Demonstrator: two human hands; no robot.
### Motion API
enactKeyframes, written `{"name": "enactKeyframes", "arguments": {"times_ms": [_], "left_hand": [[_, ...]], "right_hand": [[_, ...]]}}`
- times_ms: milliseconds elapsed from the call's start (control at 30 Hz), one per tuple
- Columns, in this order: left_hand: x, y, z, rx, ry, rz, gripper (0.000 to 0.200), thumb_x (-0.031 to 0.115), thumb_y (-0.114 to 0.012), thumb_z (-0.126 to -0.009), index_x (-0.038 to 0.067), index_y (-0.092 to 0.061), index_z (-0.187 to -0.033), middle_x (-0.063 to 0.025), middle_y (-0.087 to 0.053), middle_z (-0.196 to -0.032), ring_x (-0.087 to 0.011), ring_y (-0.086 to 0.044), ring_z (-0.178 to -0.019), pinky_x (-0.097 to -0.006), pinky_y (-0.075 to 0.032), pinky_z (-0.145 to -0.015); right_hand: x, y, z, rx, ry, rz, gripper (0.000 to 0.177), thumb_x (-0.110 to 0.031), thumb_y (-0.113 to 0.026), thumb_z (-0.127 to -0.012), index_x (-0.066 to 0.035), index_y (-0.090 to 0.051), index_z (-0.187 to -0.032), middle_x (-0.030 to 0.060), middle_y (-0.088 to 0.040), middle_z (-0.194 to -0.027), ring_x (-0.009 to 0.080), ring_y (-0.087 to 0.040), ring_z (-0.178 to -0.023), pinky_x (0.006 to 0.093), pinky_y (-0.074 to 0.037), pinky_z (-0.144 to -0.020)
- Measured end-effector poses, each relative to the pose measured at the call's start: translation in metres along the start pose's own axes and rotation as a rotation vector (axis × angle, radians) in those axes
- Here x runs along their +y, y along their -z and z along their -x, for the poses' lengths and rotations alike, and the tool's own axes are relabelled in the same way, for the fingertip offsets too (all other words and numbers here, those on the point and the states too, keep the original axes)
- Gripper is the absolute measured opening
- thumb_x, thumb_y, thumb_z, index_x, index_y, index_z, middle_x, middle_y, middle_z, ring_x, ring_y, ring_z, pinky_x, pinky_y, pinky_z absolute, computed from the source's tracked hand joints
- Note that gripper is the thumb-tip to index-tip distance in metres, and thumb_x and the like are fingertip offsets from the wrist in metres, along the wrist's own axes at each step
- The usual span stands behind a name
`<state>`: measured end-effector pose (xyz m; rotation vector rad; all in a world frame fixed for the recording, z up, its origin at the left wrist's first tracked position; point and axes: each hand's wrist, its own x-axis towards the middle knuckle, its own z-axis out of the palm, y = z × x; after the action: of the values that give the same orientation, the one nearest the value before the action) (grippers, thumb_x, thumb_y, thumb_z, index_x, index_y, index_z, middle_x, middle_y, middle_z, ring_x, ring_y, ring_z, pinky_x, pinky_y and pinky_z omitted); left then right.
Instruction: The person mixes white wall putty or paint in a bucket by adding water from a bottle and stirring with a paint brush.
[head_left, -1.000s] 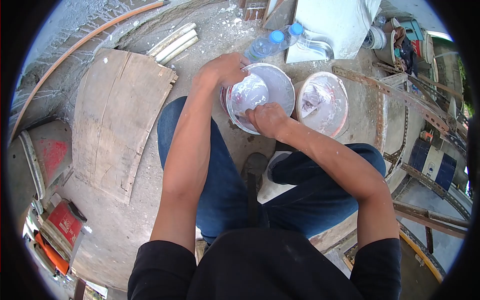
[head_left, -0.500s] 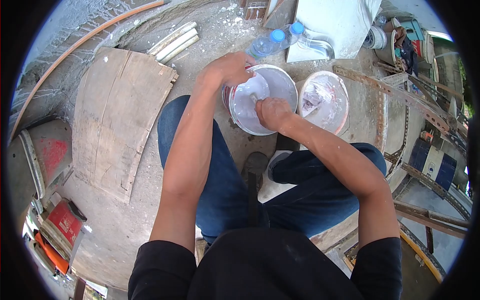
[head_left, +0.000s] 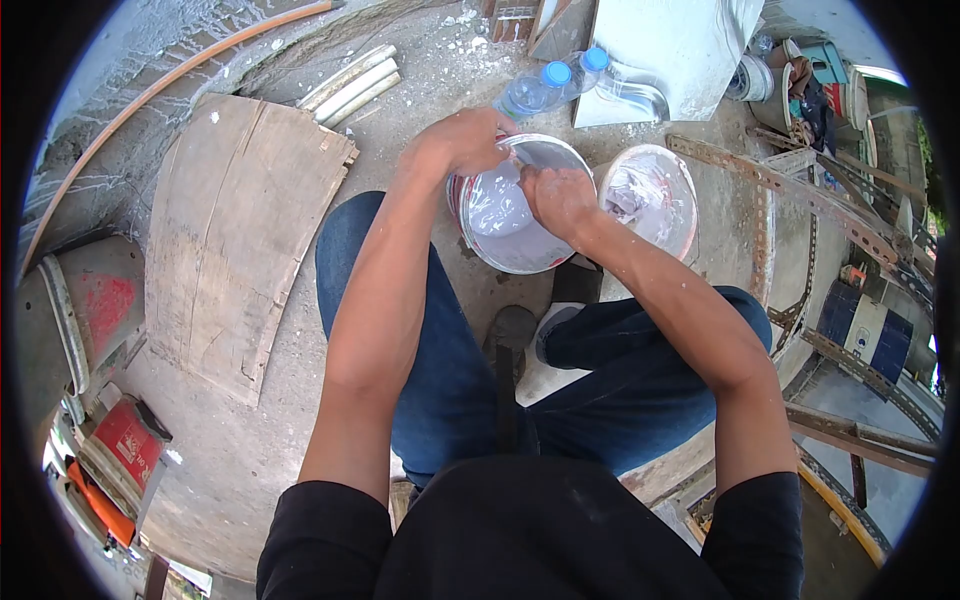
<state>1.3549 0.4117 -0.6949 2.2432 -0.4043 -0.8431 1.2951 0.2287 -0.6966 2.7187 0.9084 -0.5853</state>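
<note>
A round bucket (head_left: pixel 556 150) stands on the ground between my knees, with wet, glossy, pale lilac-white paint (head_left: pixel 497 208) inside. My left hand (head_left: pixel 466 142) grips the bucket's far left rim, its fingers curled over the edge. Over the bucket's right half, my right hand (head_left: pixel 558 200) is closed in a fist around a stick. Only a bit of the stick shows by the fist; its lower end is hidden. Just to the right stands a second bucket (head_left: pixel 692 205), its inside smeared with white and holding a crumpled whitish lump (head_left: pixel 625 195).
Two clear bottles with blue caps (head_left: pixel 556 75) lie beyond the bucket beside a white panel (head_left: pixel 660 55). A plywood sheet (head_left: pixel 230 240) lies at left, near pale strips (head_left: pixel 350 85). Perforated metal angle bars (head_left: pixel 800 185) stand at right. An orange hose (head_left: pixel 170 80) runs along the wall.
My right hand has moved up and slightly right over the bucket, and the stick has shifted with it. The paint's surface shows new ripples. My left hand stays on the rim.
</note>
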Motion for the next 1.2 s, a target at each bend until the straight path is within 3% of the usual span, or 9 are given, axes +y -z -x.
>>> {"name": "enactKeyframes", "arguments": {"times_ms": [100, 133, 367, 533, 633, 700, 800, 933, 1200], "left_hand": [[-0.002, -0.002, -0.002, 0.004, -0.015, 0.017, 0.036, 0.024, -0.064, -0.086, 0.012, -0.063, -0.121, -0.0183, -0.065, -0.112, -0.0329, -0.063, -0.104, -0.0386, -0.048, -0.09], [-0.003, -0.002, -0.002, 0.005, -0.018, 0.025, 0.036, 0.023, -0.064, -0.087, 0.012, -0.063, -0.121, -0.0184, -0.065, -0.112, -0.033, -0.063, -0.104, -0.0386, -0.048, -0.09], [-0.013, -0.007, -0.006, 0.04, -0.014, 0.026, 0.035, 0.025, -0.063, -0.087, 0.019, -0.064, -0.122, -0.0171, -0.067, -0.103, -0.0304, -0.064, -0.095, -0.0369, -0.049, -0.084], [0.006, 0.001, 0.003, -0.007, 0.031, 0.016, 0.036, 0.025, -0.065, -0.086, 0.013, -0.064, -0.12, -0.0198, -0.064, -0.114, -0.0332, -0.062, -0.106, -0.0387, -0.048, -0.092], [0.001, -0.006, -0.001, 0.052, -0.024, 0.021, 0.034, 0.023, -0.064, -0.086, 0.019, -0.065, -0.12, -0.0156, -0.067, -0.099, -0.0279, -0.063, -0.09, -0.0363, -0.049, -0.08], [0.0, -0.007, -0.003, 0.033, -0.016, 0.026, 0.035, 0.023, -0.065, -0.086, 0.016, -0.064, -0.12, -0.0179, -0.066, -0.109, -0.0313, -0.062, -0.101, -0.0381, -0.048, -0.088], [0.005, -0.005, -0.001, 0.019, 0.007, 0.038, 0.035, 0.023, -0.066, -0.085, 0.014, -0.064, -0.12, -0.0189, -0.065, -0.114, -0.033, -0.061, -0.107, -0.0389, -0.047, -0.092], [0.005, -0.006, -0.001, 0.05, 0.013, 0.052, 0.034, 0.02, -0.064, -0.087, 0.016, -0.065, -0.12, -0.0174, -0.067, -0.105, -0.029, -0.064, -0.094, -0.0369, -0.049, -0.084], [0.001, -0.006, -0.002, 0.03, -0.009, 0.044, 0.035, 0.021, -0.065, -0.085, 0.015, -0.064, -0.12, -0.0187, -0.065, -0.111, -0.0325, -0.062, -0.104, -0.0388, -0.048, -0.091]], "right_hand": [[-0.013, -0.022, 0.001, -0.029, 0.077, -0.043, 0.026, -0.02, -0.045, -0.092, -0.004, -0.058, -0.108, 0.01, -0.066, -0.074, 0.024, -0.067, -0.068, 0.037, -0.052, -0.06], [-0.017, -0.028, 0.005, 0.096, 0.163, -0.025, 0.026, -0.02, -0.048, -0.09, -0.004, -0.059, -0.108, 0.0087, -0.065, -0.068, 0.023, -0.066, -0.062, 0.0355, -0.051, -0.056], [-0.034, -0.015, 0.015, -0.077, 0.298, -0.03, 0.018, -0.015, -0.049, -0.087, -0.009, -0.062, -0.099, 0.0092, -0.069, -0.079, 0.0236, -0.07, -0.078, 0.0357, -0.052, -0.067], [-0.014, 0.002, 0.0, -0.01, 0.126, -0.053, 0.019, -0.013, -0.052, -0.086, -0.009, -0.063, -0.1, 0.0089, -0.07, -0.083, 0.0229, -0.07, -0.079, 0.0348, -0.053, -0.067], [-0.008, 0.007, 0.0, -0.007, -0.013, 0.016, 0.019, -0.011, -0.054, -0.086, -0.009, -0.064, -0.102, 0.0081, -0.071, -0.086, 0.0209, -0.071, -0.081, 0.0327, -0.053, -0.066], [-0.008, 0.01, 0.0, -0.059, -0.079, 0.062, 0.02, -0.011, -0.055, -0.086, -0.009, -0.064, -0.103, 0.0077, -0.072, -0.088, 0.0199, -0.07, -0.082, 0.0316, -0.053, -0.065], [-0.014, 0.01, 0.002, -0.278, -0.029, 0.105, 0.03, -0.017, -0.051, -0.088, -0.004, -0.058, -0.114, 0.0107, -0.068, -0.094, 0.0233, -0.068, -0.088, 0.0347, -0.052, -0.07], [-0.027, -0.005, 0.019, -0.253, 0.056, 0.034, 0.02, -0.015, -0.052, -0.089, -0.01, -0.065, -0.103, 0.0097, -0.07, -0.099, 0.0226, -0.069, -0.092, 0.034, -0.052, -0.077], [-0.025, -0.003, 0.006, -0.234, 0.026, -0.268, 0.023, -0.019, -0.047, -0.09, -0.008, -0.062, -0.105, 0.0166, -0.067, -0.098, 0.0307, -0.067, -0.094, 0.0411, -0.051, -0.082]]}}
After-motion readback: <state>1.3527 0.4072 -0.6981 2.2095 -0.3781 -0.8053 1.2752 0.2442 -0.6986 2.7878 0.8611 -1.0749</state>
